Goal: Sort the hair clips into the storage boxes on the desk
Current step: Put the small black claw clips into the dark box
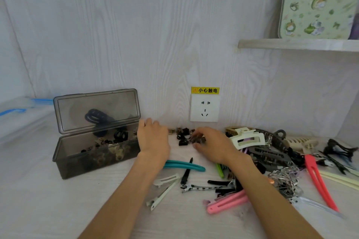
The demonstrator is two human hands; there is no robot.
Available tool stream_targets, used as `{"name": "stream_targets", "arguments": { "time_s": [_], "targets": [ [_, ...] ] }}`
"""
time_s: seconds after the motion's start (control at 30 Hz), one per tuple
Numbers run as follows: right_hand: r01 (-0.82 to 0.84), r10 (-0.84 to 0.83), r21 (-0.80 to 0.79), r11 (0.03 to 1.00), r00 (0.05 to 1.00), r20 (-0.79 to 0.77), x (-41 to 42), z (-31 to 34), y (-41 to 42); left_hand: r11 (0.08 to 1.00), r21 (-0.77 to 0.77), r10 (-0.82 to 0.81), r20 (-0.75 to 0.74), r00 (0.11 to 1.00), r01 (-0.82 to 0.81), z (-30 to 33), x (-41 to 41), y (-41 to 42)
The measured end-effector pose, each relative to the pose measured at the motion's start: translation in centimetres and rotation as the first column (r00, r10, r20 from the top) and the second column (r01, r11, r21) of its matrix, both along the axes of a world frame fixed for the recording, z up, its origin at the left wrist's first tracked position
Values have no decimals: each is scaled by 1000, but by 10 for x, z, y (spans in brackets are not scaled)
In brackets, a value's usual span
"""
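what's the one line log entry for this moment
left hand: open by grey box | right hand: pinching small brown clips | box lid: open

A pale wall (136, 35) printed with a faint wood grain is seen behind the white desk (38, 209). A white wall socket (205, 107) is mounted just above the desk's back edge. Directly above the socket a yellow warning label (205, 90) is stuck. Up and to the right of the socket a shelf (297, 44) is fixed, and a green patterned mat (316, 2) is stood on it. Soft, even light is cast throughout.
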State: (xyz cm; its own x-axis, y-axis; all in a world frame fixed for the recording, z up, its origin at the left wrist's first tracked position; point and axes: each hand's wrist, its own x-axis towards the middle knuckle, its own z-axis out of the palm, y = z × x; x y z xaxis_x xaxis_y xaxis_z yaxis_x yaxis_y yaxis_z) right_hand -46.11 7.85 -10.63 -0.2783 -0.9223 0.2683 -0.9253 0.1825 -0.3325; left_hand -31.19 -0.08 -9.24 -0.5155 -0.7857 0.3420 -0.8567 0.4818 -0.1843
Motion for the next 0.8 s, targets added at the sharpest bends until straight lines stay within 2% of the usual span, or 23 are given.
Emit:
{"name": "stream_targets", "arguments": {
  "time_s": [0.1,0.2,0.3,0.5,0.6,0.67,0.73,0.77,0.8],
  "targets": [
    [-14,14,-42,999,1000,7,-1,1,1,990,-5,-138,-52,989,138,-1,-1,-3],
    [-16,18,-64,998,999,31,-1,3,0,952,74,-289,-92,953,296,-3,-6,5],
    [17,-8,-137,990,998,66,0,3,0,950,64,-299,-82,951,304,-6,-11,8],
    [139,-49,-334,932,964,263,2,7,-1,924,98,-332,-271,904,368,-5,-9,8],
    [202,-24,-389,899,909,416,5,11,0,936,-20,-335,-355,873,352,8,1,12],
    [249,48,-423,871,815,578,10,19,1,956,-146,-294,-520,802,255,23,16,11],
    [290,169,-460,839,665,727,21,28,0,970,-210,-236,-714,659,119,36,36,8],
    [291,226,-480,827,611,759,31,33,-3,975,-217,-206,-786,583,51,40,48,5],
    [265,262,-497,826,599,756,42,38,-7,979,-204,-170,-838,518,-10,44,60,-1]
  ]
}}
